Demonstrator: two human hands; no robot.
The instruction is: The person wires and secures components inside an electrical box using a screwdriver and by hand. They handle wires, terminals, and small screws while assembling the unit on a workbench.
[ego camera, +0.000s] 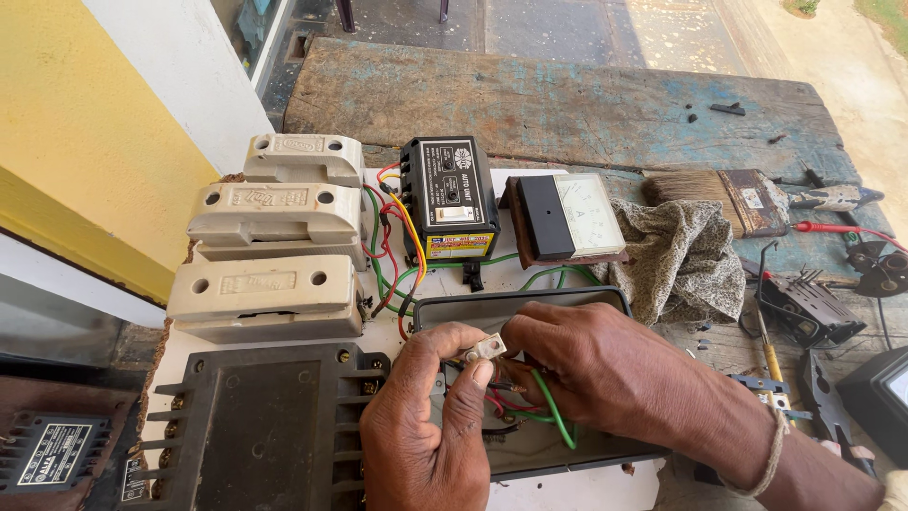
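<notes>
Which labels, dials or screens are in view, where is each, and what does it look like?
Black control unit: board's top centre, white-printed face, yellow-red strip below.
Panel meter: right of it, white dial, black cover.
Black component: bottom left, white-lettered plate.
Brush: right, small pale sticker.

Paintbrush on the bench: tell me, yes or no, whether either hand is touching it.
No: the paintbrush lies far back on the bench, while the left hand and right hand pinch a small metal lug.

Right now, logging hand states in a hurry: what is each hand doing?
Left hand: closed, pinching a small metal terminal piece.
Right hand: closed on the same piece, above the green wire.
</notes>
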